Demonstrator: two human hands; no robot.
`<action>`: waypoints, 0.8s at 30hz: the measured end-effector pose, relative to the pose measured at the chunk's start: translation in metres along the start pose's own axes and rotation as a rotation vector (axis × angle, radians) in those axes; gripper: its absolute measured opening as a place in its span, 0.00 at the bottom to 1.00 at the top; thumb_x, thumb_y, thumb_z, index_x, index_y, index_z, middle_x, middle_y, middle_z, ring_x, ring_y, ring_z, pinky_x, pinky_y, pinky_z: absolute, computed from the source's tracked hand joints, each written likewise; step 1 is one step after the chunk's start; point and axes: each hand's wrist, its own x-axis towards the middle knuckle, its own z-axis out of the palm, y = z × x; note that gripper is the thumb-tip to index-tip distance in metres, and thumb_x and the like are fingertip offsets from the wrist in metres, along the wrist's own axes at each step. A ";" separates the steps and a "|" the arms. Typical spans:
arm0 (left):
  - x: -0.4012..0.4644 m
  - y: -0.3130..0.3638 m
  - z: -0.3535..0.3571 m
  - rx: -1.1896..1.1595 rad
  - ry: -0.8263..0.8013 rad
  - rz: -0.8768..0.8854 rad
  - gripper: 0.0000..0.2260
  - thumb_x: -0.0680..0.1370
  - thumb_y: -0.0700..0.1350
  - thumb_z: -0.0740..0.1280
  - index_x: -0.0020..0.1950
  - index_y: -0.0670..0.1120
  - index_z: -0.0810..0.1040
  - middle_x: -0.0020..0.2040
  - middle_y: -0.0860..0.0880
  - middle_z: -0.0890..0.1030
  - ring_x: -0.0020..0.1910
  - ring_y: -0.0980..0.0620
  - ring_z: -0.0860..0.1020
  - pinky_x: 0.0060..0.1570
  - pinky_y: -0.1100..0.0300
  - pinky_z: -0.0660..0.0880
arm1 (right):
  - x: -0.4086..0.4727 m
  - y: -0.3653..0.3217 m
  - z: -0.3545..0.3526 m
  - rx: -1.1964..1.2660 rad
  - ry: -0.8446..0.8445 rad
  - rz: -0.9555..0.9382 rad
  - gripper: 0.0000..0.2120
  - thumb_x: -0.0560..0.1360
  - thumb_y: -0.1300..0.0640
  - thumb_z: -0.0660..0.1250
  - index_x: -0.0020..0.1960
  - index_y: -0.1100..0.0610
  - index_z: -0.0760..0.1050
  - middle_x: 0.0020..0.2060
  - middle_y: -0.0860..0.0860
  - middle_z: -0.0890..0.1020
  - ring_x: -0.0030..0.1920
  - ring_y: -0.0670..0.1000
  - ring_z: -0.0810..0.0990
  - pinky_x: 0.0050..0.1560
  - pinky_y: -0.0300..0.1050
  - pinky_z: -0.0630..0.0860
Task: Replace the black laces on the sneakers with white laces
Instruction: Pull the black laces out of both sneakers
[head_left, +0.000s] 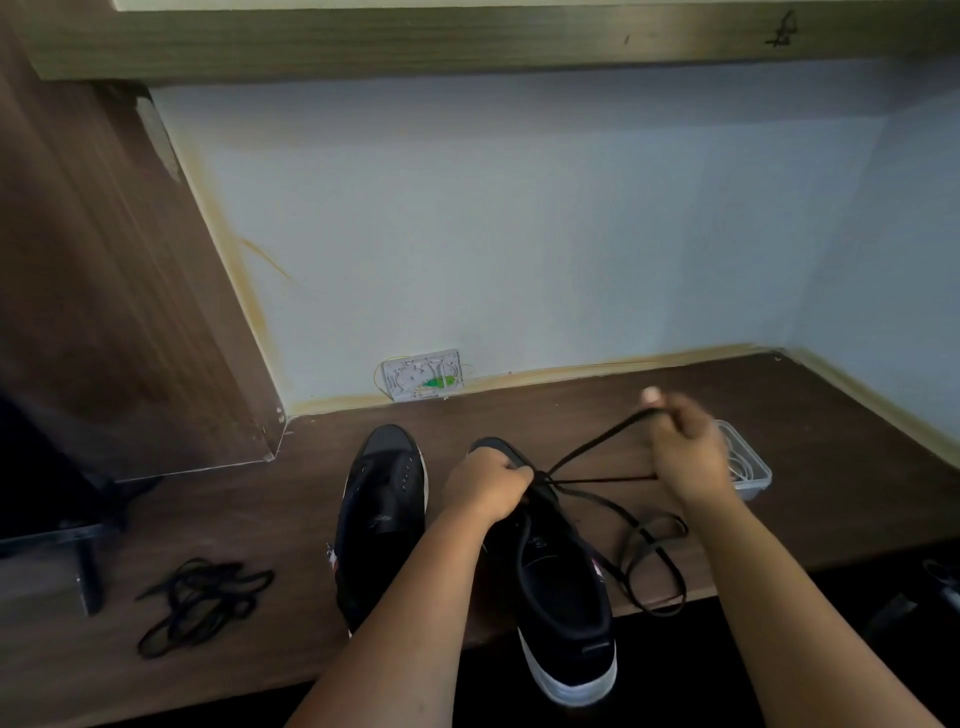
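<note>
Two black sneakers with white soles lie on the brown desk. The left sneaker (382, 514) has bare eyelets. My left hand (485, 486) grips the front of the right sneaker (563, 587), whose heel hangs over the desk's front edge. My right hand (685, 452) pinches a black lace (587, 449) and holds it taut up and to the right of the shoe; the rest of this lace trails in loops on the desk to the right. A loose black lace (200, 603) lies bundled at the left. White laces (740, 460) sit in a clear tray behind my right hand.
The clear plastic tray (756, 480) stands at the right of the desk. A white wall box (423, 374) with wires sits at the back wall. A wooden panel (119, 312) closes the left side. A dark metal stand (78, 540) rests at the far left.
</note>
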 end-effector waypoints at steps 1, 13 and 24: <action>0.000 -0.001 -0.001 -0.001 -0.003 0.006 0.12 0.75 0.51 0.64 0.34 0.47 0.72 0.33 0.47 0.73 0.33 0.48 0.72 0.34 0.58 0.65 | -0.002 0.001 0.001 -0.139 -0.249 -0.004 0.07 0.79 0.51 0.64 0.43 0.46 0.78 0.31 0.48 0.75 0.31 0.46 0.72 0.33 0.42 0.69; -0.002 -0.002 -0.008 -0.238 -0.106 -0.035 0.04 0.78 0.41 0.67 0.47 0.45 0.81 0.45 0.46 0.79 0.45 0.48 0.76 0.46 0.61 0.70 | -0.013 0.014 0.038 -0.389 -0.384 0.099 0.17 0.81 0.45 0.57 0.42 0.54 0.77 0.42 0.52 0.82 0.46 0.53 0.81 0.42 0.42 0.71; -0.005 -0.003 -0.001 0.002 -0.209 -0.028 0.10 0.62 0.47 0.66 0.42 0.50 0.79 0.48 0.43 0.82 0.54 0.40 0.79 0.63 0.38 0.71 | -0.018 0.012 0.066 -0.495 -0.466 -0.019 0.08 0.76 0.53 0.68 0.52 0.53 0.82 0.48 0.49 0.83 0.48 0.46 0.78 0.45 0.37 0.72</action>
